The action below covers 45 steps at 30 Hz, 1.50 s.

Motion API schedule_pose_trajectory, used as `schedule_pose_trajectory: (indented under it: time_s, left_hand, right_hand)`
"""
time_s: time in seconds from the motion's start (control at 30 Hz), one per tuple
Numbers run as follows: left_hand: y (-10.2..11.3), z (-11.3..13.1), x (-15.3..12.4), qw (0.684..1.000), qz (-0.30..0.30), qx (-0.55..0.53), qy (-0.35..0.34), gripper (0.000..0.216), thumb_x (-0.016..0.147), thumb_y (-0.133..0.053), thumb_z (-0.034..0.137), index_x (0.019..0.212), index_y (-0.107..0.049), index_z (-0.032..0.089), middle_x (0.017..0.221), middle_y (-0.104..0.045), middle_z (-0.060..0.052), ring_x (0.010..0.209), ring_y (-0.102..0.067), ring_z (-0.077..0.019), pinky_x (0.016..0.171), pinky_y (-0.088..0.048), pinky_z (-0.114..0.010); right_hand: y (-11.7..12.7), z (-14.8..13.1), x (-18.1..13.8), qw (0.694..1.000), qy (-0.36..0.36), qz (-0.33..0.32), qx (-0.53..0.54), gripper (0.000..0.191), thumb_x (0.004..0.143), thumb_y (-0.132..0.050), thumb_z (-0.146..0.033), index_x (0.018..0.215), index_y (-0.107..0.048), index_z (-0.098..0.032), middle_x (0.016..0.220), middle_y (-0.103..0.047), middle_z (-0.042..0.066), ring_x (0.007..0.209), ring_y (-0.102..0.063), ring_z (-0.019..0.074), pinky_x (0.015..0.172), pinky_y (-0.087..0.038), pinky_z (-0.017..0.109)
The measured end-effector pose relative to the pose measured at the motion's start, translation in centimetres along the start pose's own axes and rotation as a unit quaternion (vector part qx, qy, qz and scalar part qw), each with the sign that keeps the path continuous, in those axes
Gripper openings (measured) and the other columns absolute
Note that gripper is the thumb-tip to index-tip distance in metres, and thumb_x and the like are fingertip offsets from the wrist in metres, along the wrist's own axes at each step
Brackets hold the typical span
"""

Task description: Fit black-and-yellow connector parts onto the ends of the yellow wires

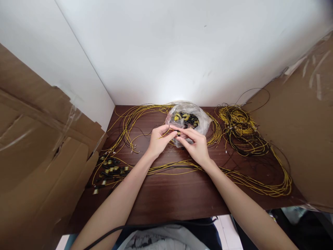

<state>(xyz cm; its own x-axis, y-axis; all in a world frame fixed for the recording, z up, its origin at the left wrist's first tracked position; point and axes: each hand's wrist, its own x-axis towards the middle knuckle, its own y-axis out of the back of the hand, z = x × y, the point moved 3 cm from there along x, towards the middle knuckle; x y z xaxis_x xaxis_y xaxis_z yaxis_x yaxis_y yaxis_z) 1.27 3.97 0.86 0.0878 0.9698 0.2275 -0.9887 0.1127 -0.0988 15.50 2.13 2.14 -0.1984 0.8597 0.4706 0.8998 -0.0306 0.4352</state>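
Over the middle of the table my two hands meet, fingers pinched. My left hand grips thin yellow and black wires between thumb and forefinger. In my right hand is a small black connector with a yellowish part, held at the fingertips close to the wire ends. Whether wire and connector are joined I cannot tell, since the fingers cover the spot. Just behind the hands lies an open clear plastic bag holding several black and yellow connectors.
Finished-looking black connectors with yellow tags lie in a cluster at the left. Yellow and black wires loop around the bag, and a long bundle crosses the front. A tangled wire coil sits at right. Cardboard flanks the table.
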Motion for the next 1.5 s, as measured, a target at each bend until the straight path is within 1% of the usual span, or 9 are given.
schedule_pose_trajectory:
  time_s: [0.2,0.33,0.47,0.57,0.7,0.8,1.03,1.27,1.5]
  left_hand:
    - [0.1,-0.1,0.0,1.0,0.004,-0.007,0.005,0.015,0.07,-0.068,0.022,0.083,-0.067,0.014,0.089,-0.069,-0.006,0.085,-0.064,-0.0163,0.08,-0.049,-0.028]
    - [0.0,-0.4,0.2,1.0,-0.022,-0.01,0.011,0.02,0.068,-0.07,0.024,0.084,-0.067,0.013,0.088,-0.068,-0.008,0.081,-0.063,-0.0164,0.075,-0.051,-0.028]
    - [0.0,-0.6,0.3,1.0,-0.03,0.006,0.002,0.02,0.069,-0.07,0.025,0.085,-0.068,0.013,0.092,-0.068,-0.009,0.082,-0.063,-0.0171,0.075,-0.051,-0.029]
    - [0.1,-0.5,0.3,0.999,-0.02,0.024,-0.007,0.018,0.071,-0.067,0.026,0.085,-0.068,0.014,0.086,-0.069,-0.007,0.077,-0.063,-0.0158,0.072,-0.05,-0.027]
    - [0.1,-0.5,0.3,1.0,-0.005,0.025,0.004,0.019,0.076,-0.063,0.029,0.086,-0.069,0.014,0.074,-0.067,-0.004,0.063,-0.06,-0.0117,0.065,-0.049,-0.024]
    - [0.0,-0.6,0.3,1.0,-0.01,0.021,0.015,0.022,0.074,-0.065,0.03,0.088,-0.069,0.014,0.077,-0.069,-0.004,0.064,-0.061,-0.0122,0.064,-0.05,-0.024]
    - [-0.1,-0.6,0.3,0.999,-0.025,0.025,0.011,0.022,0.07,-0.068,0.029,0.087,-0.069,0.014,0.086,-0.071,-0.007,0.076,-0.065,-0.0169,0.073,-0.051,-0.029]
    - [0.0,-0.9,0.3,1.0,-0.017,0.017,0.018,0.021,0.068,-0.07,0.026,0.084,-0.068,0.013,0.085,-0.07,-0.007,0.076,-0.065,-0.0162,0.075,-0.052,-0.029]
    - [-0.1,-0.9,0.3,1.0,-0.018,0.019,0.015,0.021,0.069,-0.069,0.026,0.085,-0.067,0.012,0.085,-0.069,-0.007,0.077,-0.064,-0.0155,0.074,-0.052,-0.027]
  right_hand:
    - [-0.1,-0.1,0.0,1.0,-0.007,-0.006,0.005,0.027,0.084,-0.055,-0.025,0.11,-0.062,-0.023,0.089,-0.062,0.003,0.076,-0.059,0.0147,0.076,-0.051,0.032]
    - [-0.3,1.2,-0.1,0.995,-0.072,0.023,0.072,0.028,0.081,-0.058,-0.026,0.108,-0.061,-0.022,0.095,-0.065,0.004,0.083,-0.061,0.0165,0.078,-0.052,0.034]
    - [-0.3,2.2,-0.1,0.978,-0.128,0.051,0.154,0.025,0.077,-0.063,-0.029,0.101,-0.062,-0.021,0.088,-0.066,0.004,0.08,-0.063,0.0169,0.077,-0.053,0.035]
    - [0.0,2.1,0.1,0.982,-0.121,0.061,0.135,0.02,0.077,-0.062,-0.029,0.096,-0.065,-0.021,0.085,-0.065,0.003,0.077,-0.062,0.0163,0.076,-0.053,0.034]
    - [0.4,1.3,0.3,0.992,-0.066,0.053,0.091,0.017,0.08,-0.059,-0.025,0.094,-0.068,-0.024,0.093,-0.063,0.004,0.082,-0.059,0.0159,0.073,-0.052,0.032]
    - [0.4,1.0,0.3,0.994,-0.047,0.05,0.082,0.018,0.081,-0.059,-0.024,0.096,-0.069,-0.026,0.093,-0.06,0.003,0.081,-0.058,0.0151,0.07,-0.051,0.031]
    - [0.3,1.2,0.3,0.987,-0.084,0.056,0.127,0.018,0.077,-0.063,-0.024,0.094,-0.068,-0.023,0.093,-0.062,0.004,0.078,-0.059,0.0148,0.072,-0.051,0.031]
    - [0.1,1.4,0.2,0.984,-0.11,0.047,0.135,0.016,0.077,-0.063,-0.026,0.091,-0.068,-0.02,0.085,-0.064,0.003,0.077,-0.06,0.0151,0.072,-0.05,0.03]
    - [0.0,1.7,0.1,0.979,-0.137,0.054,0.144,0.017,0.076,-0.064,-0.028,0.09,-0.069,-0.019,0.085,-0.067,0.004,0.077,-0.062,0.0163,0.072,-0.05,0.03]
